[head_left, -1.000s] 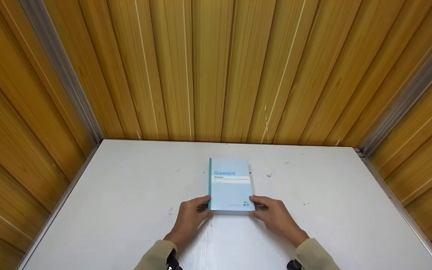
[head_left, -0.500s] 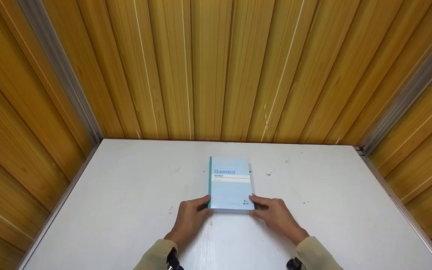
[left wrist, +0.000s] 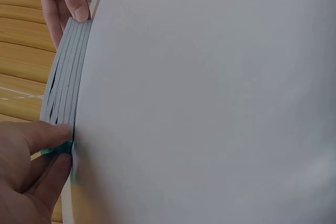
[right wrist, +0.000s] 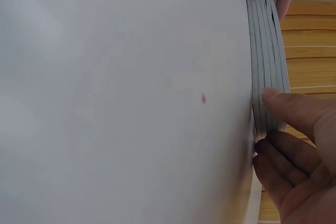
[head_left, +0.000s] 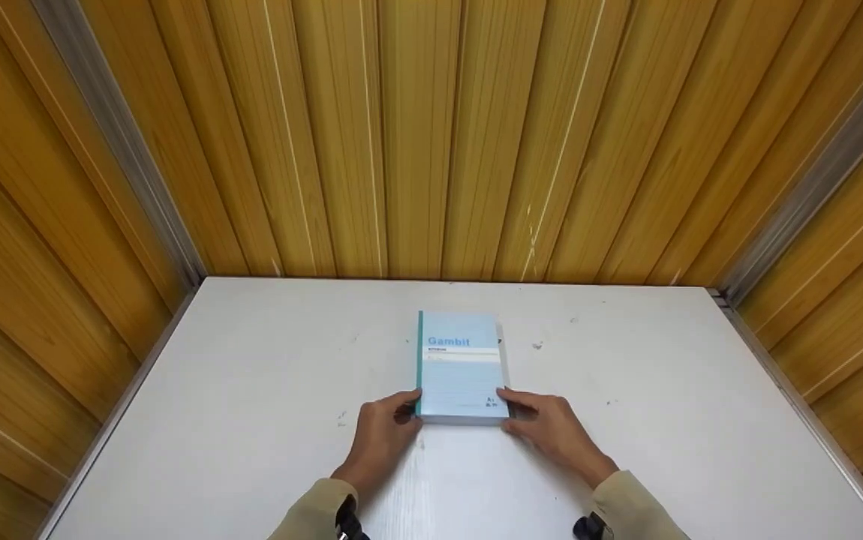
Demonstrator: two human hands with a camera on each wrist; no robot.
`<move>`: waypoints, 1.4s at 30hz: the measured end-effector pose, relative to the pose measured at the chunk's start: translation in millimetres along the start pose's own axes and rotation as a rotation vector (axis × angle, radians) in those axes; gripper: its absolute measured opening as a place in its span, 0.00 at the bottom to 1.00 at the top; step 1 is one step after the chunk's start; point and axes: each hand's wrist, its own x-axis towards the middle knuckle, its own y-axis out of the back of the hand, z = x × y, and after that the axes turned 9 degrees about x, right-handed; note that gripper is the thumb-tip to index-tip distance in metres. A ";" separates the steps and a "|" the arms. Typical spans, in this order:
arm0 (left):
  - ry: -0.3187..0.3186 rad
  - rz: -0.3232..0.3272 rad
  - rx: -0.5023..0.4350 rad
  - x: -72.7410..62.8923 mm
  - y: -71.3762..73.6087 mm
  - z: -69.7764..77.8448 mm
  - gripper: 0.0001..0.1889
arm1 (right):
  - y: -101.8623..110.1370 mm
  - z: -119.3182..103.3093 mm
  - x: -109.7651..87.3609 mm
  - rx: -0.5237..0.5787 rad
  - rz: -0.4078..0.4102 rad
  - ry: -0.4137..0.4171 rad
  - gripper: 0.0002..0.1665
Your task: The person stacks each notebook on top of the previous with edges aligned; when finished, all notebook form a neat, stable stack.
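A stack of several light-blue notebooks [head_left: 460, 375] with teal spines lies flat on the white table, the top cover reading "Gambit". My left hand [head_left: 383, 439] grips the stack's near left corner, its thumb at the front edge and fingers along the spine side. At the near right corner my right hand [head_left: 551, 431] holds the stack the same way. Both wrist views show the layered page edges of the notebooks [left wrist: 65, 77], with the left hand [left wrist: 34, 163] and the right hand [right wrist: 299, 150] at opposite ends. Part of the fingers is hidden behind the corners.
The white table [head_left: 266, 352] has small dark scuff marks around the stack. Yellow wood-patterned panels [head_left: 416, 142] rise behind it and at both sides, with grey metal posts [head_left: 139, 127] in the corners.
The stack stays practically in place between both hands. My left thumb has slid slightly left toward the corner. The head view has shifted a little.
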 end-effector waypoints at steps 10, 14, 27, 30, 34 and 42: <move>0.016 0.020 0.030 -1.7 -0.2 3.0 0.25 | -1.3 0.9 -0.2 -0.027 0.000 0.021 0.31; 0.026 0.022 0.028 -2.1 -1.6 3.5 0.25 | -2.2 2.1 -1.6 -0.025 0.010 0.024 0.31; 0.049 -0.009 0.007 -2.9 1.7 -0.2 0.25 | -3.8 4.9 -3.5 0.005 0.017 0.034 0.30; 0.040 -0.039 -0.018 -2.6 3.7 -2.9 0.25 | -3.2 4.4 -5.3 0.011 0.007 0.026 0.31; 0.028 -0.081 -0.035 -1.9 7.0 -5.3 0.25 | -0.1 3.1 -7.2 0.033 -0.020 0.019 0.30; -0.045 -0.163 -0.018 4.9 26.0 -11.0 0.22 | 12.3 3.5 -7.3 0.052 -0.037 0.068 0.32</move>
